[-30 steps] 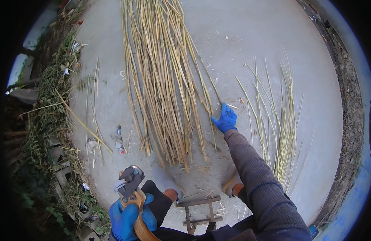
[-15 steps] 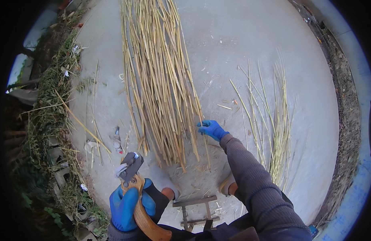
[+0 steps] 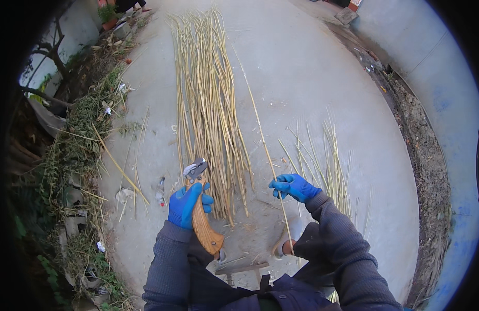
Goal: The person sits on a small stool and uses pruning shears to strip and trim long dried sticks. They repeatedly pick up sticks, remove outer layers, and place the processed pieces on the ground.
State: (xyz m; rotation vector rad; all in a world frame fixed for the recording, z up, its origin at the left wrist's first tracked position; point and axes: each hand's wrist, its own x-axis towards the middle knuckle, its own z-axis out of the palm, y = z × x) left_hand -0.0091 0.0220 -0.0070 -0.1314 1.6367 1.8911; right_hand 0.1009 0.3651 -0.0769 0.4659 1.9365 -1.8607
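My left hand (image 3: 182, 207), in a blue glove, is closed around the curved wooden handle of a hand tool (image 3: 206, 231). The tool's grey metal head points up and away from me; its exact kind is unclear. My right hand (image 3: 295, 187), gloved in blue too, pinches one long thin cane (image 3: 259, 122) near its thick end. That cane slants from beside my foot up to the far left, apart from the others. A large pile of tan canes (image 3: 203, 98) lies lengthwise on the concrete in front of me, its near ends close to the tool.
Thinner greenish stalks (image 3: 332, 166) lie to the right. A low wooden stool (image 3: 242, 268) is between my feet. Weeds and litter (image 3: 84, 155) line the left edge, with a loose cane (image 3: 120, 168) beside them. A pale wall (image 3: 431, 93) runs along the right. Someone's foot shows at the far top.
My right hand has drawn one cane away from the pile, toward the right and nearer me. My left hand has brought the tool up and to the right. The view has tilted farther ahead.
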